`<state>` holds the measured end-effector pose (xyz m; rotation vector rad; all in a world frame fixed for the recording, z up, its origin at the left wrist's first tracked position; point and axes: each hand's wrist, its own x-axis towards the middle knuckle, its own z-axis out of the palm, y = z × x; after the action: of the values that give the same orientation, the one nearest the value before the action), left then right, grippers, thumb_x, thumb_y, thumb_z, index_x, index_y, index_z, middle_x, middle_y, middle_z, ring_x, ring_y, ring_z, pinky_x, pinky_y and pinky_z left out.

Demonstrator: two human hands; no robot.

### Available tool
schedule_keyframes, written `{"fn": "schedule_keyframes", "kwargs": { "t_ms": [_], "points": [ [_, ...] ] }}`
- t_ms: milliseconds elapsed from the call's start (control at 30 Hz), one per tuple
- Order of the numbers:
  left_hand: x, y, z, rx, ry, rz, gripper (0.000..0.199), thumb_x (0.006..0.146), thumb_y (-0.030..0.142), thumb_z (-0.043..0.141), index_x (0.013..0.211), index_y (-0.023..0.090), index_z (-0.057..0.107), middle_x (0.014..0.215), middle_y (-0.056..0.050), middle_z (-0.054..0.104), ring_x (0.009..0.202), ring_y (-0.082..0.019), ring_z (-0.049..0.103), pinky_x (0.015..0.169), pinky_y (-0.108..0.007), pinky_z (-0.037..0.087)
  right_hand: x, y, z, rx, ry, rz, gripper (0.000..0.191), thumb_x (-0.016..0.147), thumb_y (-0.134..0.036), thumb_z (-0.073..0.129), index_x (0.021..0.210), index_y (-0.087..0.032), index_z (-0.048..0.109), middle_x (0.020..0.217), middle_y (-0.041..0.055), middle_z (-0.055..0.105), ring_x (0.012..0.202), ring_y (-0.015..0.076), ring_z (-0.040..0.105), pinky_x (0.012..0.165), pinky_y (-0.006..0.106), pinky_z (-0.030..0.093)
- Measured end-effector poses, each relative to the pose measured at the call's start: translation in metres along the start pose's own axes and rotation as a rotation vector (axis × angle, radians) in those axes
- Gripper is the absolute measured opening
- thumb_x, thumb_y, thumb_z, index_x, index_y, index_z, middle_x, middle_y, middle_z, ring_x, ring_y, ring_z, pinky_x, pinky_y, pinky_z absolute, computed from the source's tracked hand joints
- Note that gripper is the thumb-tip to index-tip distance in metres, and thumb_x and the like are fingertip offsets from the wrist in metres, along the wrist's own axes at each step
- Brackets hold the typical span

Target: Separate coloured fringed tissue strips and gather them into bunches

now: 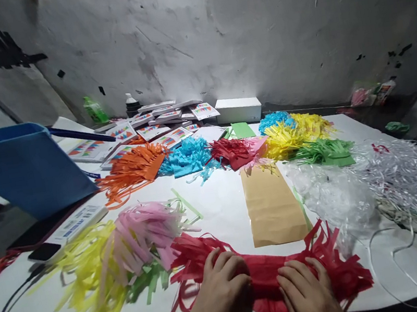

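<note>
The red fringed paper [267, 276] is found just in front of the brown sheet [274, 209], on the wearer's side. Its left part is covered by the left hand [226, 280], its right part by the right hand [306, 288]; fingers are curled over it, but whether it is pinched underneath cannot be told. It is judged that the middle band is best kept level, with equal pressure applied by both hands and loose strips kept clear. Left of the sheet, a blue container [16, 170], yellow fringe [87, 265] and pink fringe [144, 229] are noted; around it, a white table surface [219, 201]; behind it, a white box [239, 110] and a marked grey wall [189, 32]; right of it, clear plastic [333, 194] and silvery strands [410, 182].
</note>
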<state>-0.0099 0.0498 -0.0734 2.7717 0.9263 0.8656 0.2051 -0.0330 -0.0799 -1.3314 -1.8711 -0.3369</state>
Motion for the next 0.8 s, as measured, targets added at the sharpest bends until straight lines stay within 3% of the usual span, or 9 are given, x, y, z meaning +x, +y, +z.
{"fn": "schedule_keyframes", "kwargs": {
  "t_ms": [100,167,233,333,500,667,800],
  "points": [
    [0.005,0.004,-0.003,-0.002,0.127,0.061,0.017,0.099,0.025,0.056,0.088,0.025,0.069,0.095,-0.002,0.07,0.099,-0.021,0.056,0.11,-0.047,0.022,0.003,-0.004,0.001,-0.079,0.036,-0.099,0.031,0.099,-0.008,0.041,0.099,-0.018,0.07,0.095,0.0045,0.077,0.096,0.0231,0.07,0.107,0.047,0.031],
    [0.007,0.006,-0.008,-0.004,0.143,0.132,0.02,0.101,0.025,0.05,0.096,0.027,0.069,0.093,-0.001,0.07,0.098,-0.02,0.056,0.11,-0.044,0.023,0.003,-0.004,0.002,-0.098,0.045,-0.153,0.032,0.097,-0.005,0.042,0.098,-0.018,0.071,0.092,0.003,0.077,0.093,0.0205,0.07,0.106,0.044,0.033],
    [0.009,0.007,-0.014,0.0,0.07,0.167,0.019,0.102,0.026,0.05,0.098,0.027,0.068,0.091,0.0,0.071,0.095,-0.019,0.056,0.109,-0.042,0.022,0.0,-0.003,0.003,-0.115,0.051,-0.155,0.033,0.098,-0.006,0.041,0.097,-0.019,0.071,0.09,0.0029,0.077,0.091,0.0199,0.07,0.105,0.043,0.034],
    [0.011,0.008,-0.019,0.02,-0.076,0.114,0.017,0.101,0.029,0.053,0.091,0.024,0.066,0.087,0.0,0.069,0.087,-0.018,0.055,0.104,-0.041,0.023,-0.003,-0.001,0.005,-0.135,0.05,-0.129,0.036,0.101,-0.009,0.036,0.094,-0.019,0.07,0.089,0.0037,0.077,0.09,0.0211,0.07,0.103,0.044,0.034],
    [0.013,0.009,-0.016,0.016,-0.148,0.062,0.011,0.096,0.028,0.062,0.086,0.023,0.065,0.085,0.003,0.068,0.082,-0.018,0.053,0.096,-0.04,0.024,0.004,-0.001,0.001,-0.036,-0.034,-0.027,0.035,0.103,-0.016,0.034,0.092,-0.021,0.067,0.084,0.0022,0.072,0.081,0.0191,0.064,0.096,0.044,0.033],
    [0.021,0.013,-0.016,0.091,-0.269,-0.154,0.013,0.092,0.013,0.062,0.083,0.02,0.066,0.088,-0.001,0.068,0.081,-0.019,0.054,0.081,-0.038,0.028,0.016,0.001,0.001,-0.019,-0.135,0.171,0.031,0.099,-0.016,0.041,0.078,-0.024,0.061,0.076,-0.0005,0.063,0.077,0.0196,0.055,0.09,0.043,0.031],
    [0.039,0.023,-0.024,0.201,-0.394,-0.355,0.017,0.093,0.012,0.056,0.087,0.019,0.071,0.097,-0.008,0.068,0.088,-0.027,0.058,0.081,-0.043,0.031,0.024,0.005,0.007,-0.239,-0.181,0.222,0.027,0.094,-0.017,0.045,0.072,-0.024,0.058,0.073,0.0037,0.06,0.076,0.0263,0.053,0.082,0.049,0.033]
  ]
}}
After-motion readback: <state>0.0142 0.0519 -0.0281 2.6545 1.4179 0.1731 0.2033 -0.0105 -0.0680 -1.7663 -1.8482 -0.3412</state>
